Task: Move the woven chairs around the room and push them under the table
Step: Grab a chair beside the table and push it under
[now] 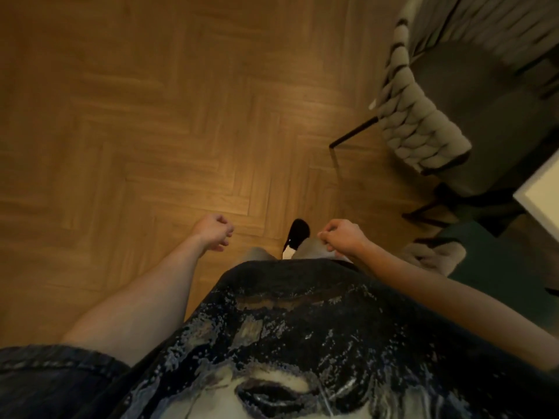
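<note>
The woven chair (423, 116) stands at the upper right, its seat turned toward the white table (541, 192), whose corner shows at the right edge. A second woven chair (435, 255) is partly visible low at the right, beside the right forearm. The left hand (213, 232) and the right hand (341, 237) are both loosely curled and grasp nothing, well apart from either chair. I think the risk is the thin black chair leg (352, 134), which reaches out over the floor: a foot (298, 234) stepping forward could catch it. The wooden floor (151, 116) to the left gives wide open room for moving
</note>
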Tool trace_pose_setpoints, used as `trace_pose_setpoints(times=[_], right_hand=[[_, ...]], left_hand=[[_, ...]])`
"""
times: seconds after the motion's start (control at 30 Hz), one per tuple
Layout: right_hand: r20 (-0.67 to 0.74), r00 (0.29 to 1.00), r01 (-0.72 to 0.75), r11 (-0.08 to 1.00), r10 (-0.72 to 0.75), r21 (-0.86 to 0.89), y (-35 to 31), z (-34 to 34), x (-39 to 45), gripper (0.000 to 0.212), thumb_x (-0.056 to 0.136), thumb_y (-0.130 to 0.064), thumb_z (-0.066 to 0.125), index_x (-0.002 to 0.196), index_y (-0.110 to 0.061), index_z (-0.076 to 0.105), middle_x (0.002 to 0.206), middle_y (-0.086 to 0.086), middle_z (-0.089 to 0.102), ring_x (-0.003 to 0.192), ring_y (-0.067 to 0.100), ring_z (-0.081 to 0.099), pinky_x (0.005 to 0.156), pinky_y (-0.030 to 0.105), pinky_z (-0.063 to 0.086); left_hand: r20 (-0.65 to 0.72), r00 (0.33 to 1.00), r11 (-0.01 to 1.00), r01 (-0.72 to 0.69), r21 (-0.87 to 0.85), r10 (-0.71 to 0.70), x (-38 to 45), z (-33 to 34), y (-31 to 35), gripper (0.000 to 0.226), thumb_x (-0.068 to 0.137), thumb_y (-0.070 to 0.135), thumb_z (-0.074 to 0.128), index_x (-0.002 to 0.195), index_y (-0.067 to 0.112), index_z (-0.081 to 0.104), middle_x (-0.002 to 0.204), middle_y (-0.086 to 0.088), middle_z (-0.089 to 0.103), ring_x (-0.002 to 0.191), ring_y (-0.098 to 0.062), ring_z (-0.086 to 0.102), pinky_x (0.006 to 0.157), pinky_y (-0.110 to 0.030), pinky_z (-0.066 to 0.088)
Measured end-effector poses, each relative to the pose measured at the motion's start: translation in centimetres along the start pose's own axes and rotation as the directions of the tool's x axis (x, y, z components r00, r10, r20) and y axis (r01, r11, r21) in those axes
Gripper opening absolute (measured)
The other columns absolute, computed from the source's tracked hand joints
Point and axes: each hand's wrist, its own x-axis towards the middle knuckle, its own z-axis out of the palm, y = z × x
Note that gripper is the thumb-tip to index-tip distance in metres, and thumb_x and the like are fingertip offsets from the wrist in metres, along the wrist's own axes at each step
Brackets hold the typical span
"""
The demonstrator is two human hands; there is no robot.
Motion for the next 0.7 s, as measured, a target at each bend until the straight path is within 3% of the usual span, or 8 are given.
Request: trace_pose_setpoints(times=[0.23, 0.4, 0.53, 0.7], right_hand=[[-0.033, 0.999, 0.02, 0.999, -0.018, 0.045, -7.3, -8.1, 5.5, 0.006, 0.098, -0.03, 0.065, 0.095, -0.025, 0.065, 0.099, 0.003, 0.07, 0.09, 0.017, 0.069, 0.084, 0.037, 0.061], [-0.064, 0.998, -0.013, 0.995, 0.02, 0.102, -11.9, -12.4, 9.3, 0.008, 0.099, -0.032, 0.063, 0.101, -0.024, 0.064, 0.098, 0.003, 0.07, 0.088, 0.017, 0.07, 0.082, 0.037, 0.062], [-0.123, 0.99, -0.051, 0.987, 0.07, 0.154, -15.5, -15.9, 11.9, 0.009, 0.099, -0.033, 0.062, 0.103, -0.025, 0.064, 0.099, 0.001, 0.07, 0.089, 0.015, 0.069, 0.08, 0.034, 0.06], [-0.138, 0.983, -0.084, 0.967, 0.12, 0.239, -20.2, -19.7, 14.5, 0.006, 0.099, -0.031, 0.062, 0.099, -0.025, 0.064, 0.099, 0.001, 0.069, 0.089, 0.015, 0.068, 0.077, 0.031, 0.057]], left_hand=[[0.009, 0.999, 0.999, -0.034, -0.021, 0.034, 5.3, -4.0, 11.3, 0.012, 0.101, 0.019, 0.056, 0.09, 0.015, 0.056, 0.095, -0.01, 0.064, 0.071, -0.02, 0.059, 0.063, -0.034, 0.05], [0.064, 0.995, 0.995, -0.079, 0.057, 0.075, 10.0, -6.4, 19.4, 0.01, 0.102, 0.019, 0.055, 0.094, 0.014, 0.056, 0.095, -0.009, 0.063, 0.072, -0.02, 0.058, 0.062, -0.033, 0.05], [0.11, 0.987, 0.982, -0.129, 0.136, 0.115, 13.8, -9.1, 26.2, 0.01, 0.102, 0.021, 0.055, 0.105, 0.012, 0.059, 0.099, -0.009, 0.065, 0.081, -0.022, 0.063, 0.071, -0.035, 0.055], [0.176, 0.974, 0.956, -0.182, 0.228, 0.143, 17.7, -12.2, 34.0, 0.007, 0.101, 0.019, 0.056, 0.097, 0.013, 0.057, 0.095, -0.011, 0.064, 0.076, -0.022, 0.062, 0.065, -0.033, 0.051]])
